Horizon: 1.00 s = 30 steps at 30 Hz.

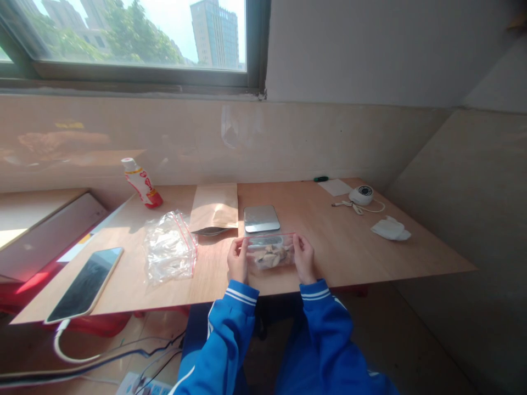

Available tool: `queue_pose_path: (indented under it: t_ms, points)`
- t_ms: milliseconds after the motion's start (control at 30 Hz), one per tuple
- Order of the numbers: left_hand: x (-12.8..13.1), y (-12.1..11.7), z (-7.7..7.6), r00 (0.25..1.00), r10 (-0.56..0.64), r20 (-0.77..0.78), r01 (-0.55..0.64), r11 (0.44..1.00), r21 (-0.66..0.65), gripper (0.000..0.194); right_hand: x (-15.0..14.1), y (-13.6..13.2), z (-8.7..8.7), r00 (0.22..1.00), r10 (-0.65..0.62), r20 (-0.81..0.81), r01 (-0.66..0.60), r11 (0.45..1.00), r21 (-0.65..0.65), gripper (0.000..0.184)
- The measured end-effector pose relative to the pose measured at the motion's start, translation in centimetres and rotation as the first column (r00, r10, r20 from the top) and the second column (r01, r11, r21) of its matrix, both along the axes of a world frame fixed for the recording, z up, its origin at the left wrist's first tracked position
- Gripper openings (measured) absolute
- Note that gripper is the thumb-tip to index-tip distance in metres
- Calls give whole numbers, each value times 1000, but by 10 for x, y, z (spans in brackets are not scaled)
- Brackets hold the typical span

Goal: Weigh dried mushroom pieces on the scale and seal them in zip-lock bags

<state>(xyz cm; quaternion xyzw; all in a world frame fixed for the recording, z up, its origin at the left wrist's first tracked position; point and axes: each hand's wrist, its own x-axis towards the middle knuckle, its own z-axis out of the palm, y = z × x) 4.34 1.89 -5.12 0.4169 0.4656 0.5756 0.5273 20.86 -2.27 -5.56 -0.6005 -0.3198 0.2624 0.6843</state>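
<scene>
A clear zip bag (272, 253) with a red seal line hangs between my two hands near the table's front edge. Pale, flat dried pieces lie inside it; their kind is too small to tell. My left hand (237, 260) pinches the bag's upper left corner. At the upper right corner, the fingers of my right hand (303, 257) are closed on the same bag. Just beyond it sits a flat silver-topped digital scale (262, 218). A brown kraft paper pouch (216, 207) lies left of the scale, its mouth partly open towards me.
Empty clear zip bags (168, 247) lie left of the pouch. A phone (86, 285) with a white cable rests at the left edge, and a red-and-white bottle (143, 184) stands behind. Rightward are a white dome camera (361, 195), white paper (335, 187) and a crumpled tissue (390, 228).
</scene>
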Motion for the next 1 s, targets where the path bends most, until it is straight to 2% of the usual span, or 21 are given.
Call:
queue_pose_path:
  t_ms: [400,600,700,1000]
  points:
    - [-1,-2,1,999,18,-37,-16,999,38,38,0,-1,1,998,-56,41,55,998,29,45]
    - [-1,1,-1,999,-29,-19,30,997,67,36,-1,-3,6,997,47,-58,-45,998,36,39]
    - [-3,2,-3,998,-57,13,57,998,37,38,-2,-2,5,992,102,-72,-98,993,60,35]
    - [-2,2,-5,998,-38,48,37,999,26,39,-2,-2,5,993,98,-64,-93,993,76,35]
